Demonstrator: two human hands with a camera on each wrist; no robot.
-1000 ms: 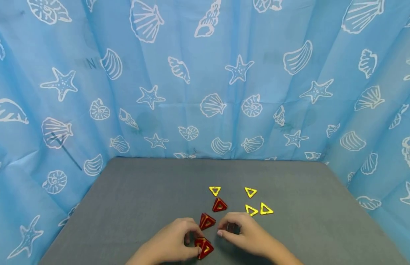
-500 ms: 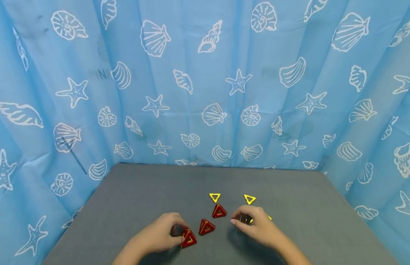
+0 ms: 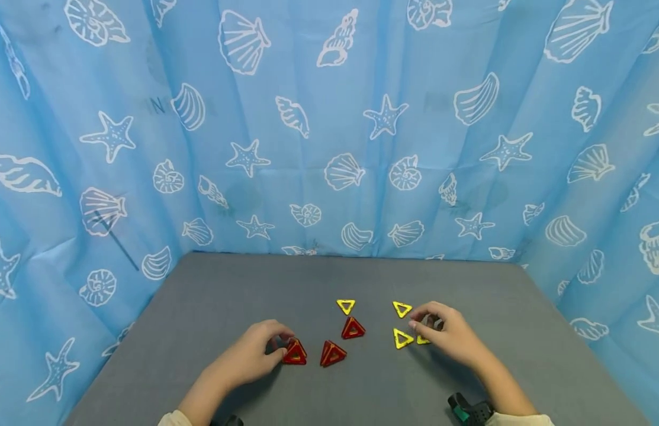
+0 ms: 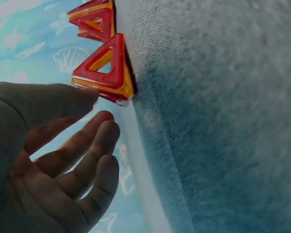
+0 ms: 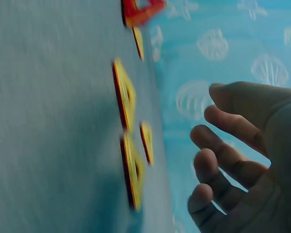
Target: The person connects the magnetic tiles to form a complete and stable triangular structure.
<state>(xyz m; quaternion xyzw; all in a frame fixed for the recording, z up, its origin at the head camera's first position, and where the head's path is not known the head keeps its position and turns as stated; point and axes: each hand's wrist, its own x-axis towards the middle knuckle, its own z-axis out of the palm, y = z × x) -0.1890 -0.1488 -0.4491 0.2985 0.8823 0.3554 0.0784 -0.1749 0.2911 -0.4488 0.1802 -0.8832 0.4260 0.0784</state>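
Three small red pyramids built of triangular frame tiles stand on the grey table [image 3: 228, 307]. Beside the leftmost pyramid [image 3: 295, 359] is my left hand [image 3: 254, 352], fingertips right at its left side. In the left wrist view the thumb overlaps that pyramid's corner [image 4: 119, 58], while the loosely bent fingers stand apart from it. My right hand [image 3: 447, 332] hovers over the yellow triangle tiles, partly covering one tile [image 3: 423, 339]. Nothing is between its relaxed fingers in the right wrist view, and the tiles [image 5: 123, 94] lie flat beyond it.
A middle red pyramid [image 3: 331, 354] and a farther one [image 3: 353, 328] stand in a slanting row. Yellow triangles lie behind: one at centre [image 3: 346, 306], others at right [image 3: 402, 339]. A blue shell-print curtain [image 3: 318, 148] surrounds the table's back and sides.
My left hand has carried its pyramid from in front of the middle one to that one's left, and its fingers have loosened. My right hand has moved right and away, to the yellow tiles.
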